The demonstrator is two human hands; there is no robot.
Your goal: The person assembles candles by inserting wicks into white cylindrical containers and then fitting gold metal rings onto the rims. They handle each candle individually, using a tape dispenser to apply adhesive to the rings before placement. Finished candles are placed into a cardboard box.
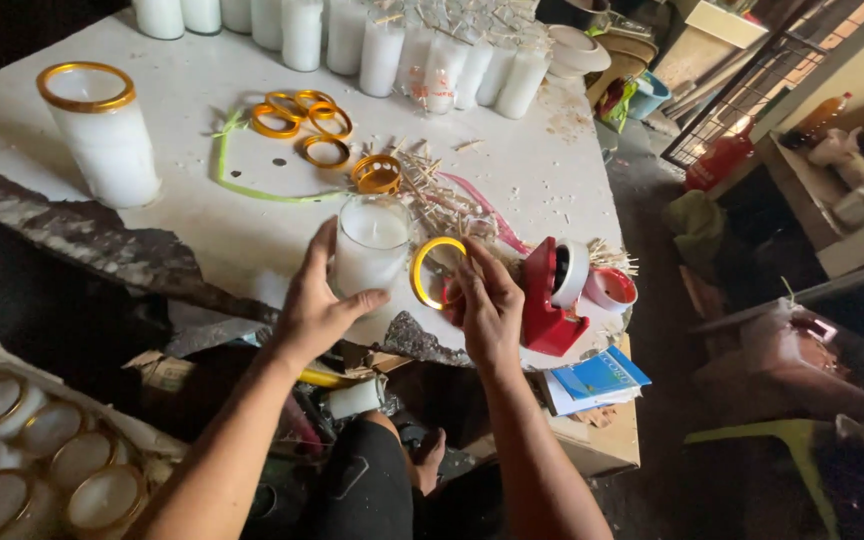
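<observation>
At the bench's left edge, a tall white candle glass with a gold rim (pixel 102 135) is standing upright, well apart from our hands. Below the bench, in the lower left, a box of gold-rimmed candle glasses (pixel 22 450) is sitting on the floor. Toward the bench's middle, loose gold rings (pixel 302 118) are lying beside a green strip (pixel 252 188), and a row of white candles (pixel 402 50) is lining the far edge.

We are working at the bench's near edge. Our left hand (pixel 317 305) is wrapping its grip around the lower part of a candle glass (pixel 370 245), which is standing upright on the bench; thumb and fingers are closing on its wall. Just beside it, our right hand (pixel 487 305) is pinching a gold ring (pixel 432 270) in a narrow grip, the ring tilted on edge and close to the glass; we cannot tell whether they are touching.

Behind the right hand, a heap of wooden wick sticks (pixel 442 195) is lying. At the near right corner, a red tape dispenser (pixel 550 295) is standing, with a small red tape roll (pixel 612 288) just beside it.
</observation>
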